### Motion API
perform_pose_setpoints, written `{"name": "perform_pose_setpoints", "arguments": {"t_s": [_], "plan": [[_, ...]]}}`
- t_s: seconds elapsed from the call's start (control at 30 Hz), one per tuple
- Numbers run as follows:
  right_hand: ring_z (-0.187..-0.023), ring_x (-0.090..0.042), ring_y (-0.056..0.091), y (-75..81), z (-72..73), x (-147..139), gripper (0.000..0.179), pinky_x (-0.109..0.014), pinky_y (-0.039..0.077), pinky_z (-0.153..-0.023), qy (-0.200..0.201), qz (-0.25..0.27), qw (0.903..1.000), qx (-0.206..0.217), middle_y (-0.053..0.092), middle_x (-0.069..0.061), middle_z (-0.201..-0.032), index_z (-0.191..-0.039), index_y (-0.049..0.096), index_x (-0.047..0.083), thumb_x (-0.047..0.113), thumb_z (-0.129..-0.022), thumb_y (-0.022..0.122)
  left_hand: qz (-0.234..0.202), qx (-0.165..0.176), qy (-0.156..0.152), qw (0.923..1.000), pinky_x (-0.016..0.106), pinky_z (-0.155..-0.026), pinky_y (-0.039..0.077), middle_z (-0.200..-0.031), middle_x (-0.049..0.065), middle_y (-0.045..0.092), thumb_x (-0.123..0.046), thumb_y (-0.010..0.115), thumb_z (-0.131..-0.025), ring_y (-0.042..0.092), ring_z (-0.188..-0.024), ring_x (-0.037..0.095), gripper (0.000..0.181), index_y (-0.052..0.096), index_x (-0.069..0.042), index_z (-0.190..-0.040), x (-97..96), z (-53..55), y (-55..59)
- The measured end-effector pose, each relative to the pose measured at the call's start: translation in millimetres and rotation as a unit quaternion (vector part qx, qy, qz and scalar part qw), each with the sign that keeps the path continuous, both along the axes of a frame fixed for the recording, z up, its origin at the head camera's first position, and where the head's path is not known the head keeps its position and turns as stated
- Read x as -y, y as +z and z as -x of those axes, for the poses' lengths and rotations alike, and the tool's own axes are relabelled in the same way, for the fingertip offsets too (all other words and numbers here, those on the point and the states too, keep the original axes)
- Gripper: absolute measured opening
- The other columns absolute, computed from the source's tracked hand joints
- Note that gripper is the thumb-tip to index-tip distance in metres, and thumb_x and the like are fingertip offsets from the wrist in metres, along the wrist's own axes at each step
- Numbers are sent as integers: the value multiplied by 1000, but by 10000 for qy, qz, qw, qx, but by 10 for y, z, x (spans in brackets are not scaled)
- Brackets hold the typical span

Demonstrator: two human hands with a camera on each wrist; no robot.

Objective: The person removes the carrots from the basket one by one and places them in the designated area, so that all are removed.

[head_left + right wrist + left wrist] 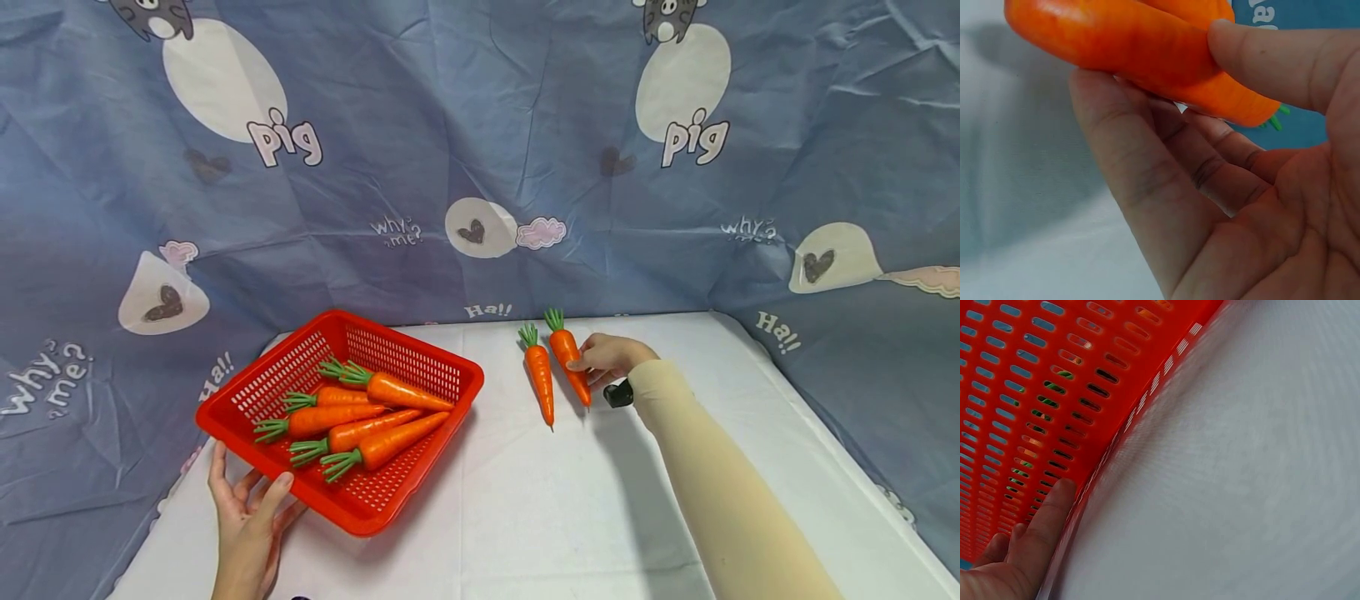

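Observation:
My right hand (pixel 609 357) pinches an orange carrot (pixel 567 354) with a green top, at the back right of the table. In the right wrist view the thumb (pixel 1260 59) lies on one side of this carrot (pixel 1147 47) and the fingers support its other side. A second carrot (pixel 539 377) lies just left of it. My left hand (pixel 251 521) is at the near left corner of a red slotted plastic basket (pixel 311 493). Its fingers (pixel 1041 534) rest against the basket's outer wall (pixel 1085 394), extended. Several carrots (pixel 397 439) lie in the basket.
A white cloth (pixel 540 517) covers the table under the basket and the loose carrots. Behind and at the sides hangs a blue printed fabric (pixel 525 150) with pigs and lettering. A black band piece (pixel 618 393) sits at my right wrist.

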State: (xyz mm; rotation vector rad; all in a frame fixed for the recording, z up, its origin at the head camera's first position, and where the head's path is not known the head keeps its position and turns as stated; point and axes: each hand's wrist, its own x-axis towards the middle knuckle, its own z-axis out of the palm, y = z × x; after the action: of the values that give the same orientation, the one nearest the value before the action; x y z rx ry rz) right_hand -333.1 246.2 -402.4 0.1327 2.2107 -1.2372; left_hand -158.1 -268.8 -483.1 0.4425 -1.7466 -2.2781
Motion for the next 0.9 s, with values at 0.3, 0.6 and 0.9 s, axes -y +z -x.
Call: {"name": "perform_pose_setpoints", "arguments": {"t_s": [0.3,0.6,0.9], "plan": [[-100,-25,63,-92,-2,13,48,-47,60,-107,-9,-78,9999,100,56,-18,-120,-140,37,-11,11,-107,62,-22,12,-20,10000,31,-74,67,-141,-5,39,-8,65,-106,53,-125,12,100,3,-62,-163,1,-1,-1],[-97,-24,64,-171,-15,31,39,-41,64,-99,38,-431,9990,92,56,-13,-106,-131,44,-9,14,-106,64,-8,50,-1,10000,31,-74,67,-142,-5,38,-9,66,-106,51,-127,14,101,2,-62,-163,3,1,2],[-95,-24,65,-154,-54,62,36,-37,64,-95,66,-538,9985,110,57,-13,-102,-127,46,-7,16,-106,65,52,85,-6,9999,29,-74,67,-142,-6,39,-10,65,-106,50,-129,16,101,1,-62,-163,2,-6,12]]}}
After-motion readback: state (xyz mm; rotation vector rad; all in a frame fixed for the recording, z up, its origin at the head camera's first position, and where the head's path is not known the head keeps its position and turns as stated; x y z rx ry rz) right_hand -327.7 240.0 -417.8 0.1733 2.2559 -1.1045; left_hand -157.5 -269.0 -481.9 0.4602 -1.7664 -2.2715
